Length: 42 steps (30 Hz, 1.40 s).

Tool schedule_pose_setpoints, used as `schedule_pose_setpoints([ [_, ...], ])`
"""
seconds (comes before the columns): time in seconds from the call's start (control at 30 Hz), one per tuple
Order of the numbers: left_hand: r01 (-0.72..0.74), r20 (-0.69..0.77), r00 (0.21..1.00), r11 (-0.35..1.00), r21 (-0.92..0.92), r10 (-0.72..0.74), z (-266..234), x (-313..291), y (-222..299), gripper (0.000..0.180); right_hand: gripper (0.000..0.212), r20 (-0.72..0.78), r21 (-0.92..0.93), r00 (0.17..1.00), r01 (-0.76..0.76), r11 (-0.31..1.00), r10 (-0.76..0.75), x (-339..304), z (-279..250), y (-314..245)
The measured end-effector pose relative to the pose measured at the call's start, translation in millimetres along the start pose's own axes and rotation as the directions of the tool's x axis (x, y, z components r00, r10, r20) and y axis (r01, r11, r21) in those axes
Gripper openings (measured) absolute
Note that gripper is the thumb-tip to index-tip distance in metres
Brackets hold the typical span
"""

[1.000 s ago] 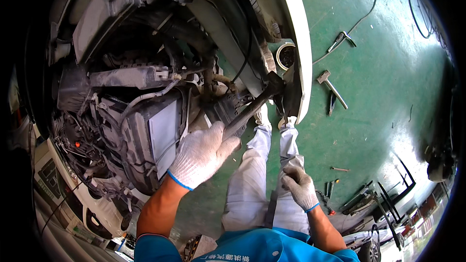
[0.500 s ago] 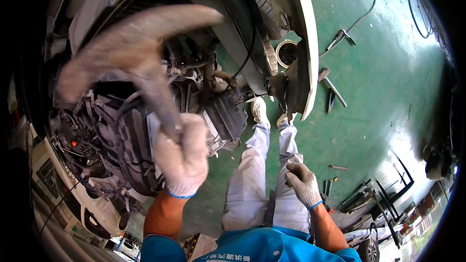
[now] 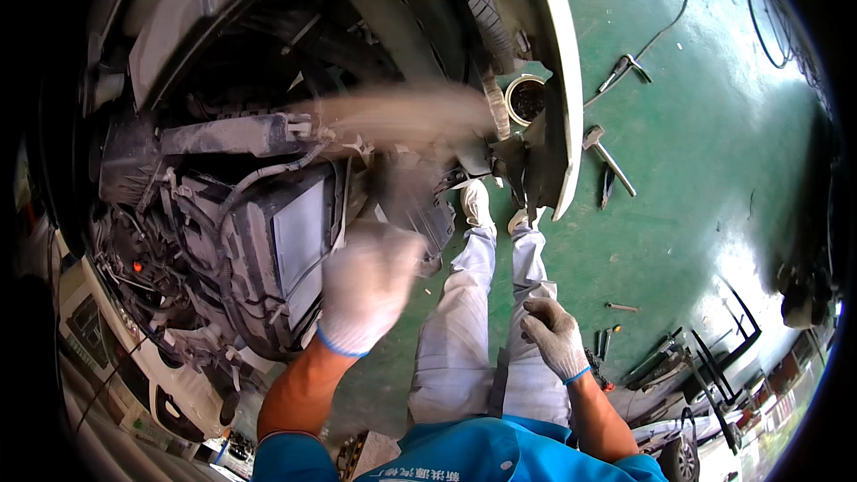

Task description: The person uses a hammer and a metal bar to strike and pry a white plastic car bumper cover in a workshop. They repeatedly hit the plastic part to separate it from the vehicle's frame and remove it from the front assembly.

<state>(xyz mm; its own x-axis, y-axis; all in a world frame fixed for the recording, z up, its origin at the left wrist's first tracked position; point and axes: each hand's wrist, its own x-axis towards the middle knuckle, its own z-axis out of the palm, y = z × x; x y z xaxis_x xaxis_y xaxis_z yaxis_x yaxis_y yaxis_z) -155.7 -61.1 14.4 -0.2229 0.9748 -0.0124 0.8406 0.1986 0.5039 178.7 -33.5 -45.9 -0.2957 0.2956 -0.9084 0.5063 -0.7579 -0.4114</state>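
Note:
My left hand [image 3: 368, 281], in a white knit glove, grips the handle of a brown, rusty pick-like tool [image 3: 402, 116]. Motion smears the tool's long head, so its exact kind is unclear. It hangs over the exposed front of a car, near a dark metal beam [image 3: 237, 135] and a black box-shaped part [image 3: 428, 223]. Whether the head touches anything is hidden by the blur. At my right knee rests my right hand [image 3: 558, 341], gloved too, with fingers loosely curled, a gap between thumb and fingers, and nothing in it.
A pale fender [image 3: 562, 80] curves along the car's right side, beside a tyre [image 3: 478, 4]. Under its edge stands a bucket [image 3: 527, 98] of dark bits. A hammer [image 3: 609, 159], a small wrench [image 3: 622, 307] and a cable [image 3: 678, 13] lie on the green floor [image 3: 661, 241].
My left hand and the tool have swung to the right and lower, uncovering the metal beam and the engine bay. My right hand stays at the knee.

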Motion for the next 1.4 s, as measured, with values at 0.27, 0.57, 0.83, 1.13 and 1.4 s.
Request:
schedule_pose_setpoints([
  [0.27, 0.544, 0.13, 0.811, 0.656, -0.522, -0.57, -24, 15, 20, 0.034, 0.032, -0.048, 0.021, 0.999, -0.018, 1.0, 0.019, 0, -4, -6],
  [0.57, 0.538, 0.455, 0.742, 0.842, 0.034, -0.492, 5, -5, 11, 0.043, 0.032, 0.019, -0.033, 0.999, 0.027, 0.999, -0.026, -5, -3, -9],
  [0.83, 0.457, 0.02, 0.881, 0.838, -0.3, -0.473, -31, -1, 34, 0.025, 0.028, -0.004, 0.002, 1.0, 0.001, 1.0, -0.001, -1, -4, 1],
  [1.13, 0.568, 0.083, 0.822, 0.801, -0.188, -0.563, -23, 10, 40, 0.028, 0.029, -0.059, -0.019, 0.998, 0.016, 1.0, -0.017, 1, -10, -5],
  [1.4, 0.44, 0.345, 0.821, 0.89, 0.124, -0.454, 17, -33, 10, 0.029, 0.027, 0.004, -0.046, 0.999, 0.05, 0.998, -0.05, -2, -6, -1],
])
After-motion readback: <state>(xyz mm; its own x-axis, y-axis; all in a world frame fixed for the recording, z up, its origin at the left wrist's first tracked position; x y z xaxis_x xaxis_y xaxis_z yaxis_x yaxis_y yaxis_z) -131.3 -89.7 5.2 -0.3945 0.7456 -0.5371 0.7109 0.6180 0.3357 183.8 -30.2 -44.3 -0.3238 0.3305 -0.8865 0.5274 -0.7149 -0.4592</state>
